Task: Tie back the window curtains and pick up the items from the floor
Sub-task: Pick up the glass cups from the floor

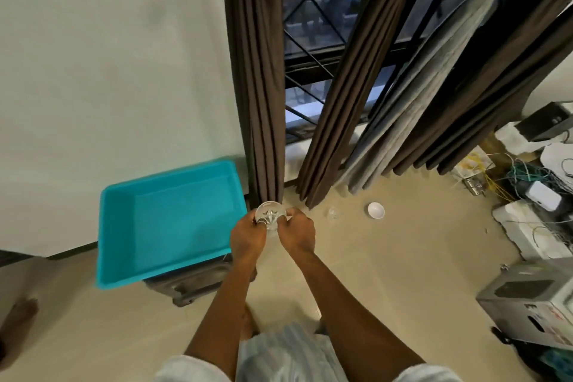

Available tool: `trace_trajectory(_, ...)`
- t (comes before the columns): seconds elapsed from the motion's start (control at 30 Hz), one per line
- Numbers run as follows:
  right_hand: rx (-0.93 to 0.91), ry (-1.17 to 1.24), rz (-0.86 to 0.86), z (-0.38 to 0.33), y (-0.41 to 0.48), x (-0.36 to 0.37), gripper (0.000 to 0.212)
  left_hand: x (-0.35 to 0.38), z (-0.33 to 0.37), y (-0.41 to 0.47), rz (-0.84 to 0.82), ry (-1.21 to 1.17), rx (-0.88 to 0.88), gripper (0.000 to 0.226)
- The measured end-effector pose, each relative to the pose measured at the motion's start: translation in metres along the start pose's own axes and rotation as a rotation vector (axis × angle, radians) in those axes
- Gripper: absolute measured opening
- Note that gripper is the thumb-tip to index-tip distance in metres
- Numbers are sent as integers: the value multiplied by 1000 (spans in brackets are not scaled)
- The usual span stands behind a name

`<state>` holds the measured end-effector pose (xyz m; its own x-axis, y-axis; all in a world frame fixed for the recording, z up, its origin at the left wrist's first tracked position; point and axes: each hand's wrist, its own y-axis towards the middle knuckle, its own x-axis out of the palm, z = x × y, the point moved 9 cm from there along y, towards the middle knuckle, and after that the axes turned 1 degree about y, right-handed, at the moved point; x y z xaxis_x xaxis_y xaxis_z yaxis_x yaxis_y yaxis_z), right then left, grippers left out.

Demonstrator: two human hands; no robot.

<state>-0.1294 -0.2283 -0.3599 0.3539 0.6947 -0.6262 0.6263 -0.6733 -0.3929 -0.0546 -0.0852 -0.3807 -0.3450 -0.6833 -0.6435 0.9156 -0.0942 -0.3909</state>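
A clear cut-glass tumbler [270, 216] is held between both hands, just right of the blue tub [161, 263]. My left hand [248, 237] grips its left side and my right hand [297, 232] pinches its right rim. On the beige floor beyond lie a second clear glass [333, 213] and a small white bowl [376, 210]. Brown curtains hang in bunches: one panel [260, 87] at the left of the window, another [350, 80] in the middle, and more brown and grey folds [440, 93] to the right.
The blue tub sits on a dark case [192, 281] by the white wall. At the right are tangled wires [524, 177], white boxes [545, 195], foam pieces and a grey carton [530, 298]. The barred window [313, 25] is behind the curtains.
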Motion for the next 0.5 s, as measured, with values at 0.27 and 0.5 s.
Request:
trace_trajectory(0.27,-64,-73,-31,-21,-6,18,27,-20,-12,7,10,-10,-39,35)
trace_trajectory(0.5,-88,-50,-69,-29,5,36,26,-34,-14,16,58,15,-64,30)
